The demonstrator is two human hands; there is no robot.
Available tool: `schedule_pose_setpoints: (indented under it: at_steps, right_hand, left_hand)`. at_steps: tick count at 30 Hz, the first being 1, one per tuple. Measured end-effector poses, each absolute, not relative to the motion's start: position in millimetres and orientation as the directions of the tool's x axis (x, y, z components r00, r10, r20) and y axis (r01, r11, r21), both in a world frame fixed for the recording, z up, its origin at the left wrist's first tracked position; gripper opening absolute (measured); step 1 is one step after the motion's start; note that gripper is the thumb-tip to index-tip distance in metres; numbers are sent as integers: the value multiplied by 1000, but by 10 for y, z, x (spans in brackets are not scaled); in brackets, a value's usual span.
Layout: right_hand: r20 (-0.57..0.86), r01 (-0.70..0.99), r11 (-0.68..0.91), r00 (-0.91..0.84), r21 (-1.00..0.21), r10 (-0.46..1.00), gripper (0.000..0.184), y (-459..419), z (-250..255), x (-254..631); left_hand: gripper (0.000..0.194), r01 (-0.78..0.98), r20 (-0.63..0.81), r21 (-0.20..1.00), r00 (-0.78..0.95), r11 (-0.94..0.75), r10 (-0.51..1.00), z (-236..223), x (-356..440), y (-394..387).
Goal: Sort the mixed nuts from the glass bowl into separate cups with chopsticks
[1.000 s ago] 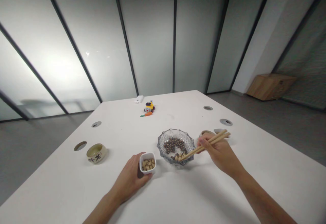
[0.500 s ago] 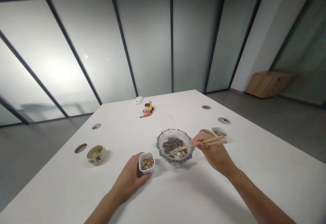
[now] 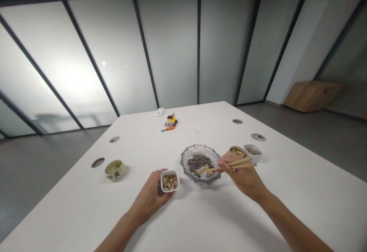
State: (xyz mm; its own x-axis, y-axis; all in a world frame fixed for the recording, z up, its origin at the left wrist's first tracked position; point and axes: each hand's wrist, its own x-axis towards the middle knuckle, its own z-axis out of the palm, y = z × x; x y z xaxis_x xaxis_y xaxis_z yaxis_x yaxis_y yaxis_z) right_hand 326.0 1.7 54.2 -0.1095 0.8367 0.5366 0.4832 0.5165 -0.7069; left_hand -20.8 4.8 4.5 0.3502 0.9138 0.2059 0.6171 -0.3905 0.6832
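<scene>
Frosted glass panels (image 3: pixel 172 45) in dark frames fill the upper part of the frame, with a wooden cabinet (image 3: pixel 312 96) on the floor at the right; below them we see a white table (image 3: pixel 143 152). Near the lower middle, our left hand (image 3: pixel 151 194) has its grip around a small white cup (image 3: pixel 178 183) of pale nuts (image 3: pixel 169 183). Right of centre, our right hand (image 3: pixel 241 177) has its grip closed around chopsticks (image 3: pixel 240 163), whose tips reach into a scalloped glass bowl (image 3: pixel 197 178) just beside the cup. In that bowl we see dark seeds (image 3: pixel 197 161) and a few paler pieces (image 3: pixel 208 171); we cannot tell whether the tips pinch one. Behind our right hand stand a round bowl (image 3: pixel 231 149) and a white dish (image 3: pixel 257 158), both with contents. A lettered ceramic bowl (image 3: pixel 117 174) sits left of centre, while a yellow toy vehicle (image 3: pixel 171 120) and a carrot-shaped piece (image 3: pixel 169 128) lie near mid-frame.
</scene>
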Motion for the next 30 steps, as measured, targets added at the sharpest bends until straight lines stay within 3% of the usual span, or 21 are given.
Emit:
schedule_pose_setpoints:
  at_steps: [10, 15, 30]
  right_hand:
    - [646, 486, 579, -38, -655, 762, 45, 37, 457, 3289]
    - [664, 501, 583, -23, -639, 748, 51, 40, 458, 3270]
    - [577, 430, 555, -93, -712, 812, 39, -41, 460, 3108]
  left_hand:
    - [50, 613, 217, 679, 358, -403, 908, 31, -201, 46]
    - [52, 630, 207, 669, 352, -395, 913, 39, -198, 40]
    - [55, 638, 184, 674, 342, -371, 922, 70, -195, 38]
